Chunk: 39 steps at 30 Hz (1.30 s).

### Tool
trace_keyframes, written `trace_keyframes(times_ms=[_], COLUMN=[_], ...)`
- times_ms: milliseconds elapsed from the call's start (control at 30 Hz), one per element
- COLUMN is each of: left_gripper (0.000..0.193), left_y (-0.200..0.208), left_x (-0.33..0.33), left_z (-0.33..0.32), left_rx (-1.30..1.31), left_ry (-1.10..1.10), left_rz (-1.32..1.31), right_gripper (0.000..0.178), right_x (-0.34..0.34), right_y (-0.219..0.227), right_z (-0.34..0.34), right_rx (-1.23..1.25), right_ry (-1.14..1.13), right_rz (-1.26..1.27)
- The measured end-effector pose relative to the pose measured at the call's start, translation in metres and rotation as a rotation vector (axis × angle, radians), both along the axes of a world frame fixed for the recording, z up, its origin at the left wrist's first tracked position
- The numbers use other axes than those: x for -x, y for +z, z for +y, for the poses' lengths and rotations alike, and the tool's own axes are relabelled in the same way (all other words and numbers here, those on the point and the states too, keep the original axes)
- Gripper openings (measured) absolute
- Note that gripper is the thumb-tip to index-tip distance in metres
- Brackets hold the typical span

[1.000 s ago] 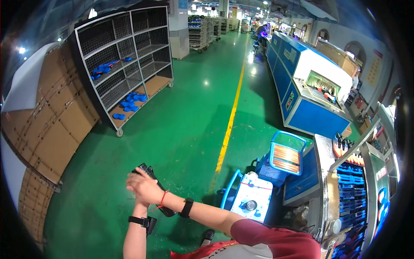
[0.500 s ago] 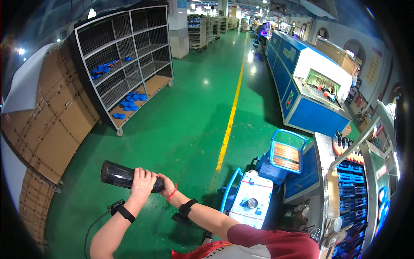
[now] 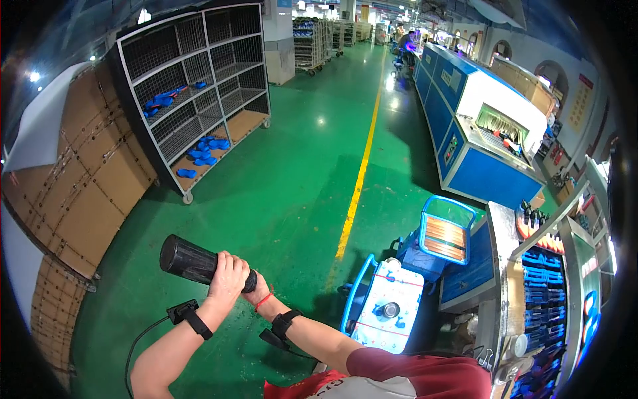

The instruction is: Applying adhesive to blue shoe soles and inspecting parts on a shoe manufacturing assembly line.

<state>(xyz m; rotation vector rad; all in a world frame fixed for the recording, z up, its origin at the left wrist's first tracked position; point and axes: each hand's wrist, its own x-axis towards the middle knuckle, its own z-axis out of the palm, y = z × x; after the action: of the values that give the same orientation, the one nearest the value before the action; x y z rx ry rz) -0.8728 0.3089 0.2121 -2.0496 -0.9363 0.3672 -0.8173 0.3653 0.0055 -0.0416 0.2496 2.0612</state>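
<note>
A black cylinder, apparently a bottle (image 3: 189,258), is held in the air above the green floor, its wide end pointing left. My left hand (image 3: 229,276) wraps round its body near the narrower end. At that narrow end is my right hand (image 3: 262,291), closed against it; its fingers are mostly hidden behind the bottle and the left hand. A red cord circles my right wrist, and each wrist carries a black strap with a small device.
At the left stand a wheeled mesh rack (image 3: 193,100) with blue shoe-like pieces and a brown board (image 3: 93,179). On the right are two blue-framed chairs, one with a patterned cushion (image 3: 375,299), one with a slatted seat (image 3: 445,238), a workbench (image 3: 515,292) and a blue machine (image 3: 488,166).
The bottle's wide end has swung slightly, so its end face shows more. Both hands have shifted a little to the right and down, still on the bottle.
</note>
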Motion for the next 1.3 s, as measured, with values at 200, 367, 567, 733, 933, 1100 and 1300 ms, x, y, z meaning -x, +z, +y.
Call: trace_keyframes(times_ms=[200,367,567,733,933,1100,1300], left_gripper=[0.033,0.03,0.036,0.034,0.067,0.066,0.066], left_y=[0.0,-0.007,-0.027,-0.035,-0.02,-0.014,-0.022], left_x=[-0.003,0.007,0.025,0.017,-0.004,-0.008,-0.022], left_z=[0.006,0.008,0.016,0.018,0.012,0.02,0.021], left_rx=[-0.001,-0.051,0.123,0.351,0.336,0.351,-0.034], left_ry=[-0.033,-0.018,0.298,0.268,0.341,0.378,0.101], left_rz=[-0.163,-0.359,-0.395,-0.921,-0.802,-0.822,-0.437], right_gripper=[0.025,0.012,0.034,0.03,0.023,0.03,0.03], right_x=[-0.006,-0.042,-0.056,-0.032,-0.073,-0.073,-0.081], right_y=[0.006,0.022,0.128,0.191,0.175,0.139,0.108], right_z=[0.0,0.009,0.003,-0.036,0.015,0.006,0.023], right_rx=[0.049,-0.243,-0.234,-1.249,-1.257,-1.182,-0.048], right_ry=[-0.053,-0.262,-0.195,-0.784,-0.224,-0.908,-0.072], right_rz=[-0.117,-0.43,-0.481,-1.639,-2.446,-2.12,-0.93])
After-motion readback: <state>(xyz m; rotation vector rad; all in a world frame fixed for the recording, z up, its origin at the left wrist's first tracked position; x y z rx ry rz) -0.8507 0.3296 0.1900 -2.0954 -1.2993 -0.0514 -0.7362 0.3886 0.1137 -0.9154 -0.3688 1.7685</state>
